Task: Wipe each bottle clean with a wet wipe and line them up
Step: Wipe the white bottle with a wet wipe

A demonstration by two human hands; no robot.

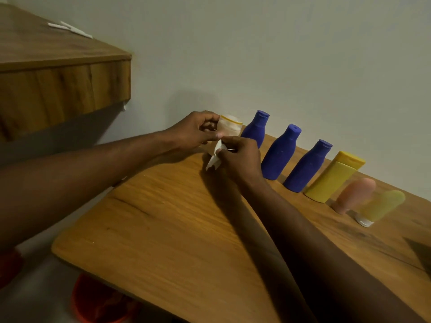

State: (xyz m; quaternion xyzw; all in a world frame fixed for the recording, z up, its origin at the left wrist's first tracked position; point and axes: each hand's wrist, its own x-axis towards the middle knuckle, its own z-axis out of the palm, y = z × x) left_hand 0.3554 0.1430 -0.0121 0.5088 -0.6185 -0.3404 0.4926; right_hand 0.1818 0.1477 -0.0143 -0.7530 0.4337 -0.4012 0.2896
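My left hand (197, 130) grips a pale cream container (229, 126) with a yellow rim line at the left end of the row. My right hand (241, 157) pinches a crumpled white wet wipe (215, 157) against the container's lower side. To the right, along the wall, stand three blue bottles (255, 129), (281, 152), (307, 166). After them come a yellow bottle (333, 177), a pink tube (355, 194) and a yellow-green tube with a white cap (381, 207).
The bottles stand on a wooden table (175, 229) against a pale wall. A thick wooden shelf (63, 73) juts out at upper left with white strips (70, 29) on it. Red objects (98, 301) lie on the floor below the table's near edge.
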